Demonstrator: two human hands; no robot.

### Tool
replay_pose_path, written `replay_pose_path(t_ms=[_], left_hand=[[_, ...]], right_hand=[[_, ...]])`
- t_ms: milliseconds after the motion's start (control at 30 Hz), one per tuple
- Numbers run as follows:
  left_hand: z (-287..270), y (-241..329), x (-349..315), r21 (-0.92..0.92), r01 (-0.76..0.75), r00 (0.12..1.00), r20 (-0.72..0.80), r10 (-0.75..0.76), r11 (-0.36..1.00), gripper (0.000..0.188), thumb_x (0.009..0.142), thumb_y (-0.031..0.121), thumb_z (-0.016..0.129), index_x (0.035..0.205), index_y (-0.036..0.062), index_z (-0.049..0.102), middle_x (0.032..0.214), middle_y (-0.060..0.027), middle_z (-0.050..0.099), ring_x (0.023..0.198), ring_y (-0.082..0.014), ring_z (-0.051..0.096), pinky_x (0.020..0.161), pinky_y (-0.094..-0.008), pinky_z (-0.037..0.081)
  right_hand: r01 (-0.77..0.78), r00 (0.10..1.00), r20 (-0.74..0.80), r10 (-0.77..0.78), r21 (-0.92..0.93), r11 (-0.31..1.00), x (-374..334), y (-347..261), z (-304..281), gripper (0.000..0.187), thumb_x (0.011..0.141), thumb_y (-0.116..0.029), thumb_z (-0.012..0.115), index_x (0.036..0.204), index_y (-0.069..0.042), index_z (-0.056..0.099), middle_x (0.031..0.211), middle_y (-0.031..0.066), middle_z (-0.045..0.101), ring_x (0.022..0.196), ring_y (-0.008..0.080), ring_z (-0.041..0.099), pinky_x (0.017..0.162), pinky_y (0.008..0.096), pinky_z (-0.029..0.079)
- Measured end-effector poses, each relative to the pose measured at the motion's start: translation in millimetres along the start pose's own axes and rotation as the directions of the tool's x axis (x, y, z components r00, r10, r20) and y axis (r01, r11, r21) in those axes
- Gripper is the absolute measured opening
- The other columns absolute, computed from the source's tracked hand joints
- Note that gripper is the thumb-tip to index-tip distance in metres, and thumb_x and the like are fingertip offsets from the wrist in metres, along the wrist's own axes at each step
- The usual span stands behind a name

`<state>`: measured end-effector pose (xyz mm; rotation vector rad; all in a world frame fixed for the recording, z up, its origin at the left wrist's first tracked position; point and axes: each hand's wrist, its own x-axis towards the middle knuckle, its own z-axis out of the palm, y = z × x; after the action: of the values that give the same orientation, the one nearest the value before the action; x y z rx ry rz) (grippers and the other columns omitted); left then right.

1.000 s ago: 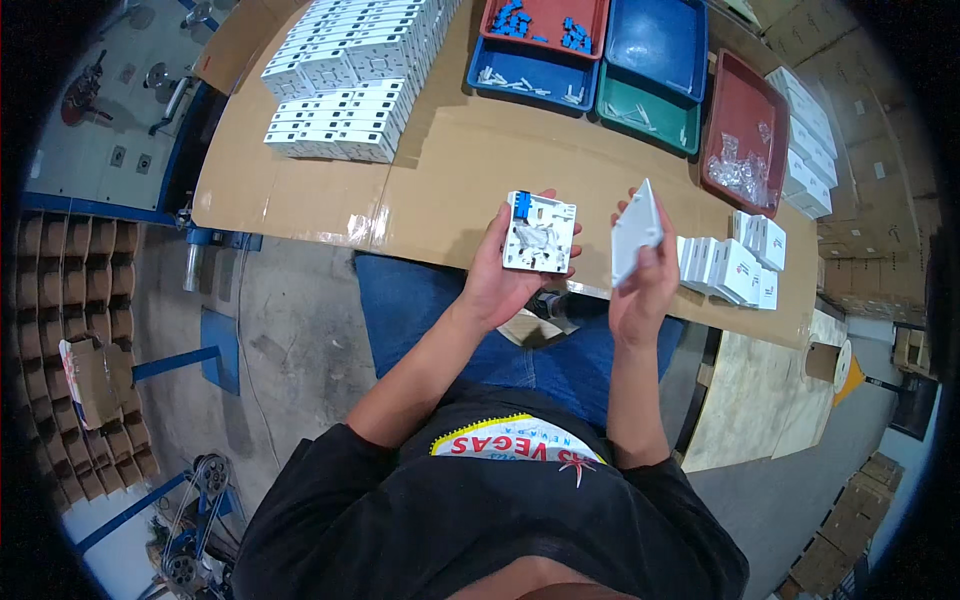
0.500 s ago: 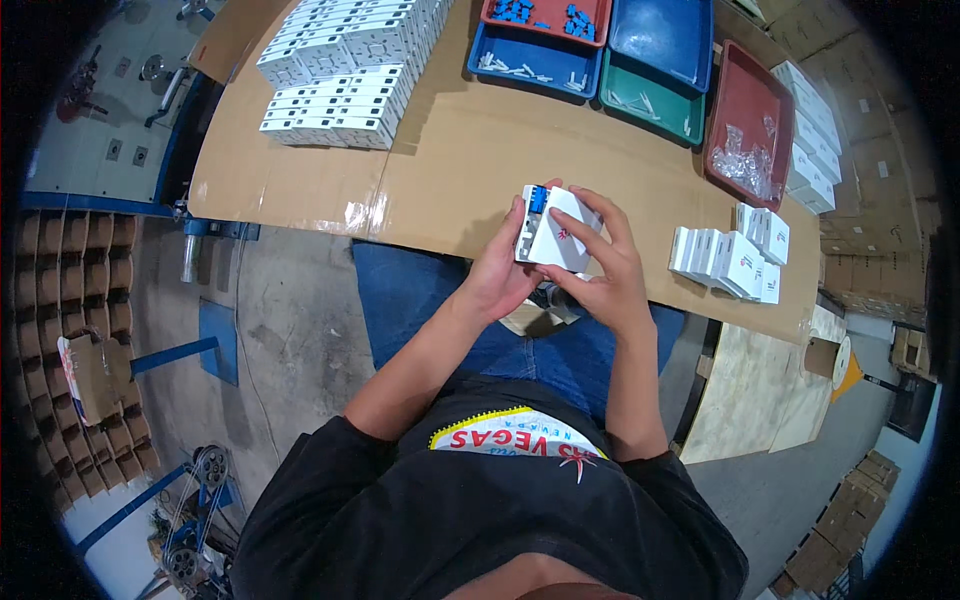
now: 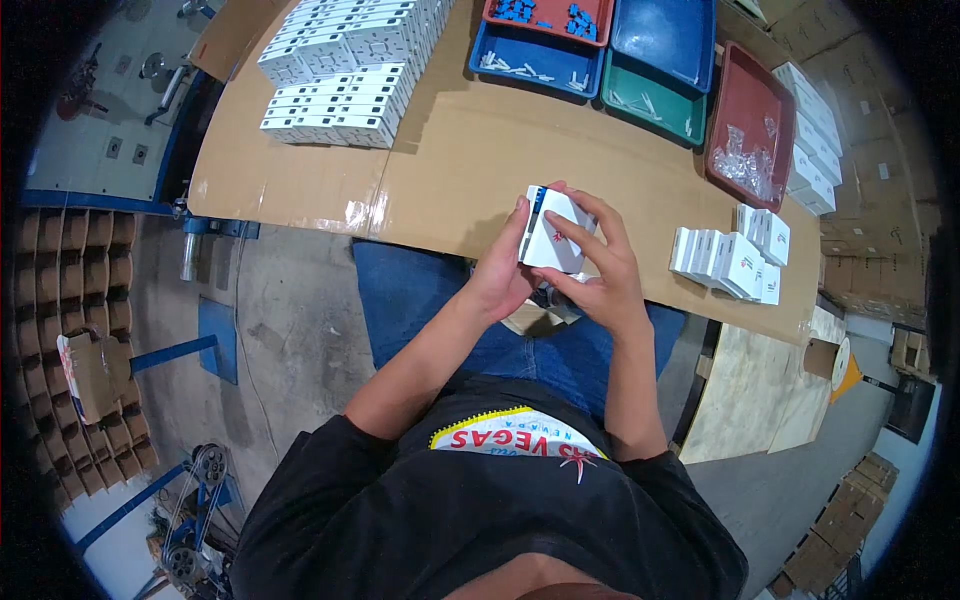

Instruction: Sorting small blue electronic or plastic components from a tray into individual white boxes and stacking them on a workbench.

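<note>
Just over the table's near edge I hold a square white plastic housing (image 3: pixel 527 246) in both hands. A flat white cover (image 3: pixel 562 247) with a small red mark lies over most of it. A strip of a blue part (image 3: pixel 540 200) shows at its upper left corner, beside a narrow dark gap. My left hand (image 3: pixel 497 280) is closed around the left side, thumb along the edge. My right hand (image 3: pixel 608 275) grips the cover from the right, index finger on its face and thumb at the lower edge. The inside and the far side are hidden.
Stacked white housings (image 3: pixel 335 105) stand at the far left of the cardboard-covered table (image 3: pixel 440 170). White covers (image 3: pixel 735 262) lie at the right. Behind are a red tray (image 3: pixel 548 27) of blue parts, blue (image 3: pixel 540 75) and green (image 3: pixel 655 110) trays of white pieces, and a dark-red tray (image 3: pixel 740 95) of clear bits.
The cover has shifted left over the housing, so the blue part and the inside, which showed more before, are mostly covered. Both hands keep their hold.
</note>
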<state>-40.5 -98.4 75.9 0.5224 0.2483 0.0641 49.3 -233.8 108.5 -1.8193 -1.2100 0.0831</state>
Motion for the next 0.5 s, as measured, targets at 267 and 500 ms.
replay_pose_path(t_ms=[267,500], left_hand=[[-0.6,-2.2,0.3,0.009,-0.004,1.000,-0.013,0.004,1.000,0.060,0.112,0.052,0.026,0.158,0.0154,0.036,0.147,-0.0076,0.051,0.135,-0.0220,0.053,0.111,-0.0399,0.046],[-0.4,-2.3,-0.2,0.009,0.023,0.999,-0.026,-0.022,1.000,0.061,0.111,0.054,0.027,0.158,0.0153,0.037,0.147,-0.0080,0.051,0.134,-0.0228,0.052,0.112,-0.0407,0.045]], right_hand=[[0.008,1.000,-0.004,-0.008,-0.001,1.000,-1.7,1.1,2.6,0.064,0.069,-0.019,0.090,0.130,-0.016,0.072,0.143,0.0154,0.056,0.131,0.0363,0.054,0.107,0.0463,0.047],[0.013,1.000,0.005,-0.013,-0.001,1.000,-1.0,1.5,3.2,0.065,0.069,-0.021,0.091,0.131,-0.016,0.072,0.141,0.0161,0.056,0.131,0.0363,0.054,0.107,0.0464,0.047]])
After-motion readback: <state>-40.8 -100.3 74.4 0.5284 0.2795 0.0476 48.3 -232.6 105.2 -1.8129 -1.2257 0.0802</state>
